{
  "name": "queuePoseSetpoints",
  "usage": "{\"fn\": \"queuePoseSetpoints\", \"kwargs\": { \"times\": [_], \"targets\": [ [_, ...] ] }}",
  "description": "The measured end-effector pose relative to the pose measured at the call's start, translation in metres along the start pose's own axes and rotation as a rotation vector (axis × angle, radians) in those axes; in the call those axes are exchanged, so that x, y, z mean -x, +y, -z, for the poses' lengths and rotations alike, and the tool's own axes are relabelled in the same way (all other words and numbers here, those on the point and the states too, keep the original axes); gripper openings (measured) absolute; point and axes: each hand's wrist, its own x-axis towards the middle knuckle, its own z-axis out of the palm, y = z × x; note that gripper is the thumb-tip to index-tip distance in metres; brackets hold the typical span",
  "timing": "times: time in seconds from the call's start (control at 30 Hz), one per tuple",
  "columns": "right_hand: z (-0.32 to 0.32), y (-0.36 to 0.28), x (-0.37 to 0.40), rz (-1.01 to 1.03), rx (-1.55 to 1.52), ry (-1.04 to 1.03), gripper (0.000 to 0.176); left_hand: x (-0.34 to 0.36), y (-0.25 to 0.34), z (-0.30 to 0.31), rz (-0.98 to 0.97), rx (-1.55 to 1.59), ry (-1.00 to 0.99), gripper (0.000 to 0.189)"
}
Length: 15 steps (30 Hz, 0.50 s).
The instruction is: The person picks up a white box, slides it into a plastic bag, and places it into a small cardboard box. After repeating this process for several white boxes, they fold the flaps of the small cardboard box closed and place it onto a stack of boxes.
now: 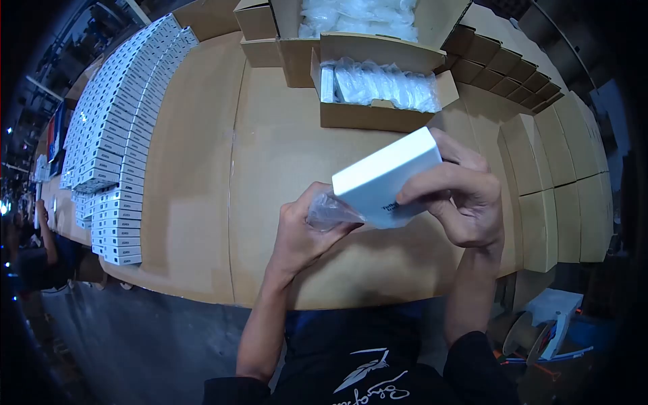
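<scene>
A small white box (386, 172) with dark print on one face is tilted in front of me, above the cardboard-covered table. My right hand (469, 192) grips its right end, thumb and fingers on opposite sides. Around the lower left end of the box is a clear plastic bag (331, 210), pinched in my left hand (304, 223). Part of the left fingers is hidden behind the bag and box. Beyond the hands stands an open brown carton (378, 119) holding a row of plastic-wrapped white boxes (385, 84).
Tall stacks of small white boxes (118, 128) line the left side. A larger carton (295, 64) of clear plastic bags (358, 19) stands at the back. Brown cartons (560, 169) are stacked on the right. A tape-like roll (525, 335) sits low right; another person (44, 250) is far left.
</scene>
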Motion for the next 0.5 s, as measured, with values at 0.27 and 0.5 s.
{"fn": "queuePoseSetpoints", "kwargs": {
  "times": [0.27, 0.5],
  "targets": [
    [-0.018, 0.004, -0.011, -0.051, -0.09, -0.072, 0.033, 0.007, -0.015, -0.002, 0.071, -0.03, -0.007, 0.053],
    [-0.024, 0.018, -0.01, -0.084, -0.319, 0.016, 0.041, 0.002, 0.003, 0.006, 0.193, 0.033, -0.067, 0.054]
  ]
}}
